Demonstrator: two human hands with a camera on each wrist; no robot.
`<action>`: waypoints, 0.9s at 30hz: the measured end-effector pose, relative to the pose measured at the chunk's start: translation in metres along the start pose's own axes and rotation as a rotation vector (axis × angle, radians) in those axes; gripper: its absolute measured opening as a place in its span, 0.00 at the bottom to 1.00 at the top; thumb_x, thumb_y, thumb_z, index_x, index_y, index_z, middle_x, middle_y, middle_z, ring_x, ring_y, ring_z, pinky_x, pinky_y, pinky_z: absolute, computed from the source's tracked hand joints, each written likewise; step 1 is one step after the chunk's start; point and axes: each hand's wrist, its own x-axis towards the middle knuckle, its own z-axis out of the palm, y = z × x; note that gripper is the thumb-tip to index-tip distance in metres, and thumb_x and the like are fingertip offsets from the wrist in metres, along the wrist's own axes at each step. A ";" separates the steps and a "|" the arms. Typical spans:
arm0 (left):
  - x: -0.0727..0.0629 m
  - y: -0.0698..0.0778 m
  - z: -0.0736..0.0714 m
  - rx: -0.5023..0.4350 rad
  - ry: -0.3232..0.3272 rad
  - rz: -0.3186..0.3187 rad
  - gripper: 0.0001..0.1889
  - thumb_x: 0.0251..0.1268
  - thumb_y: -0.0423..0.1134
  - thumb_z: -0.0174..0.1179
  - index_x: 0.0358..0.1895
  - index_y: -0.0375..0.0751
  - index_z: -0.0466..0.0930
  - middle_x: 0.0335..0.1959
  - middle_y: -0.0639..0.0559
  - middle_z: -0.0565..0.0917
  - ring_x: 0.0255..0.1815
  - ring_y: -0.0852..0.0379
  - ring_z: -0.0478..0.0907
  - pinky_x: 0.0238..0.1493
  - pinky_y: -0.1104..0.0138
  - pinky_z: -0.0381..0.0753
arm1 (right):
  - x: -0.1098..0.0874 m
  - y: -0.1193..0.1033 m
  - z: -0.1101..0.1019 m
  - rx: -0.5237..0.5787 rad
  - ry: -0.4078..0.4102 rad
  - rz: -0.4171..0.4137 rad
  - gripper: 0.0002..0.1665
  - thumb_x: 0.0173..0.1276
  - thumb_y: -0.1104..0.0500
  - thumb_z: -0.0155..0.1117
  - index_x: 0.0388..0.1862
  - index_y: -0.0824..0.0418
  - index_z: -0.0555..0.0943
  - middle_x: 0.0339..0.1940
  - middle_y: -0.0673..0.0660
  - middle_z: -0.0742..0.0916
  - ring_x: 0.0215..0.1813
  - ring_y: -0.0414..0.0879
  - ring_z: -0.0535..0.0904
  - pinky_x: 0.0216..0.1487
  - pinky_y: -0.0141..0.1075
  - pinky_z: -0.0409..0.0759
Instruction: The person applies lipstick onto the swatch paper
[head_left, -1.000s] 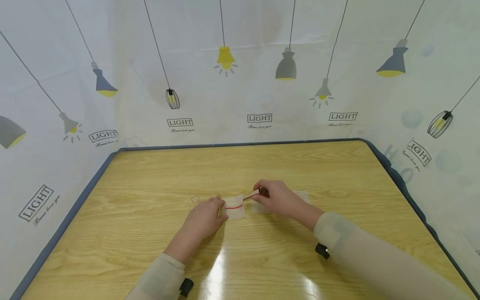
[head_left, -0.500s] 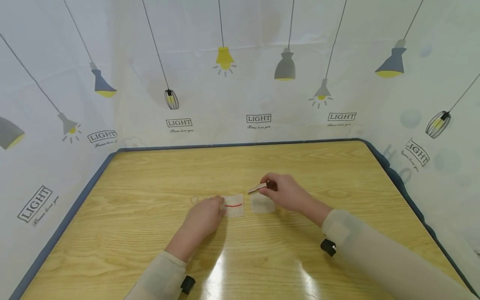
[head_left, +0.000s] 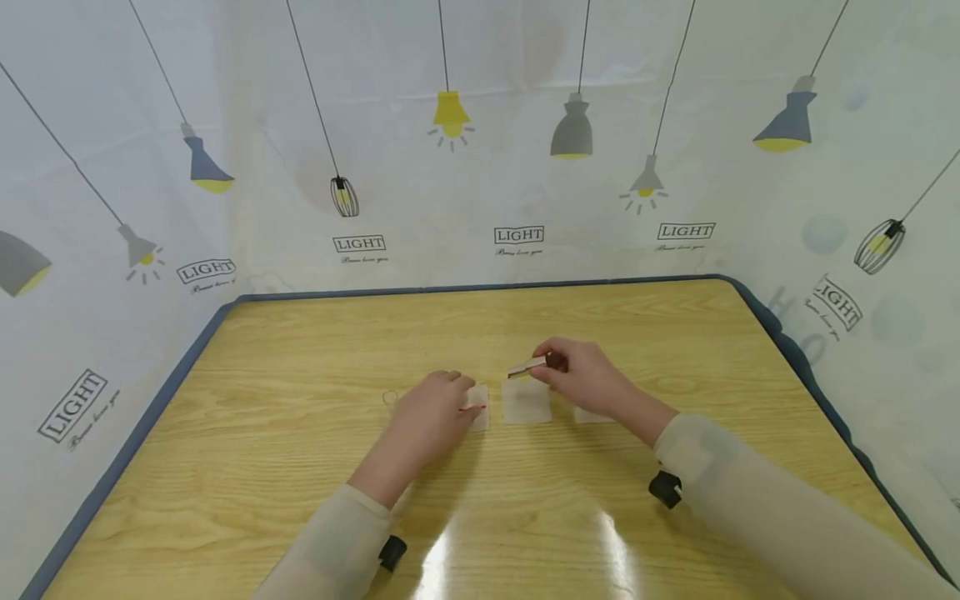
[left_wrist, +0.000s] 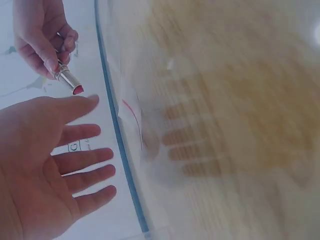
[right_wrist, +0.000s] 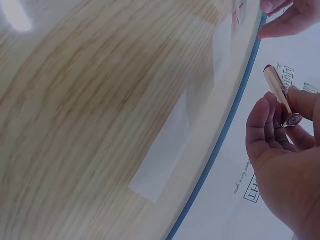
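My right hand pinches a lipstick between thumb and fingers, held over the far edge of a plain white paper square. Its tube is shiny gold in the right wrist view, and a red bullet sticks out in the left wrist view. My left hand hovers with spread, nearly straight fingers, holding nothing. It covers the left part of another white paper square, which bears a red streak.
A third paper square lies partly hidden under my right forearm. Left of my left hand is a small thin loop. The wooden table ends at a blue edge against a wall sheet printed with lamps.
My right hand with the lipstick has moved right and away from the marked paper. My left hand has let go of that paper's left edge and shifted right over it.
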 end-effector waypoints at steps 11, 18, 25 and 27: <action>0.041 0.003 0.014 0.024 -0.105 0.153 0.31 0.71 0.58 0.69 0.69 0.43 0.82 0.71 0.44 0.82 0.76 0.41 0.75 0.79 0.49 0.74 | 0.002 0.013 0.001 -0.026 0.026 -0.019 0.16 0.80 0.54 0.66 0.59 0.62 0.83 0.37 0.56 0.86 0.33 0.43 0.79 0.35 0.36 0.80; 0.049 0.005 0.019 0.030 -0.158 0.149 0.32 0.72 0.61 0.68 0.72 0.48 0.80 0.77 0.44 0.76 0.81 0.39 0.70 0.83 0.45 0.67 | 0.003 0.019 0.009 -0.051 0.018 -0.055 0.15 0.80 0.56 0.66 0.59 0.61 0.83 0.41 0.56 0.87 0.36 0.43 0.79 0.38 0.35 0.81; 0.049 0.007 0.023 0.039 -0.191 0.125 0.29 0.72 0.61 0.67 0.71 0.55 0.81 0.80 0.45 0.73 0.81 0.39 0.69 0.78 0.43 0.74 | 0.001 0.021 0.017 -0.097 0.000 -0.138 0.13 0.79 0.59 0.67 0.57 0.63 0.84 0.42 0.55 0.89 0.39 0.42 0.80 0.41 0.33 0.81; 0.049 0.007 0.024 0.044 -0.194 0.121 0.29 0.72 0.61 0.67 0.71 0.55 0.81 0.81 0.46 0.72 0.81 0.39 0.69 0.76 0.43 0.75 | -0.001 0.021 0.019 -0.117 -0.011 -0.164 0.13 0.79 0.60 0.67 0.58 0.63 0.84 0.41 0.55 0.89 0.38 0.40 0.80 0.40 0.33 0.82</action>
